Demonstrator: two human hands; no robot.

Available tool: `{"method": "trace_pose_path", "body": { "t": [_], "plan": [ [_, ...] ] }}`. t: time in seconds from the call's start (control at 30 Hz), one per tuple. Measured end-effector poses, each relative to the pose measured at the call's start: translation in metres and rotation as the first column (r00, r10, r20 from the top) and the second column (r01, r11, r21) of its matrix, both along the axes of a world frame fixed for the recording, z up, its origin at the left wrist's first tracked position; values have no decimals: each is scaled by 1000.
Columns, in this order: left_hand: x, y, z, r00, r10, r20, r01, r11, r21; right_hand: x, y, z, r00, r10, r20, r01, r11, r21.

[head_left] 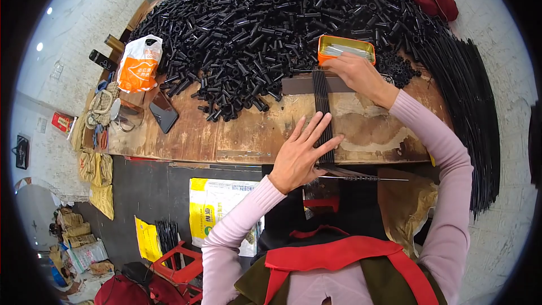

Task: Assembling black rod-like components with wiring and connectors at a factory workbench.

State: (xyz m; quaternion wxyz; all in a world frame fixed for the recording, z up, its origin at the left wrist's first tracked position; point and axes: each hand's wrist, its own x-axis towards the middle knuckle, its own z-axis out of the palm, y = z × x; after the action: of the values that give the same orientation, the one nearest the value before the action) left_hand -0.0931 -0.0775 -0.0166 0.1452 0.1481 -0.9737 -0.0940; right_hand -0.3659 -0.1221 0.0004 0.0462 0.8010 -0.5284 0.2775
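Several black rods (pixel 321 90) under the spread left hand (pixel 300 157), right hand (pixel 358 76) curled at far ends, grip unclear.

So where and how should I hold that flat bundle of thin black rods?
Probably pinch the flat bundle of thin black rods by its long sides, mid-length, from above: the rods lie side by side, and that stretch shows bare between the left hand and right hand.

Printed lettering stands on the orange-white bag (pixel 140 66) — and yellow-white sack (pixel 217 203).
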Motion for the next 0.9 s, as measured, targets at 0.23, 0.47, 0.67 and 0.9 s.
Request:
{"method": "trace_pose_path", "body": {
  "t": [0.23, 0.47, 0.67, 0.9],
  "plan": [
    [0, 4, 7, 999, -27, -16, 28, 999, 45, -53, -52, 21, 894, -335, -297, 405, 888, 217],
    [6, 12, -3, 997, -48, -54, 48, 999, 2, -51, -40, 31, 935, -318, -157, 351, 895, 276],
    [8, 11, -2, 996, -60, -66, 62, 998, 31, -12, 10, 23, 994, -28, -110, 35, 998, 59],
    [6, 12, -5, 997, -47, -68, 50, 998, 35, -11, 24, 18, 988, 15, -151, 13, 984, 180]
  ]
}}
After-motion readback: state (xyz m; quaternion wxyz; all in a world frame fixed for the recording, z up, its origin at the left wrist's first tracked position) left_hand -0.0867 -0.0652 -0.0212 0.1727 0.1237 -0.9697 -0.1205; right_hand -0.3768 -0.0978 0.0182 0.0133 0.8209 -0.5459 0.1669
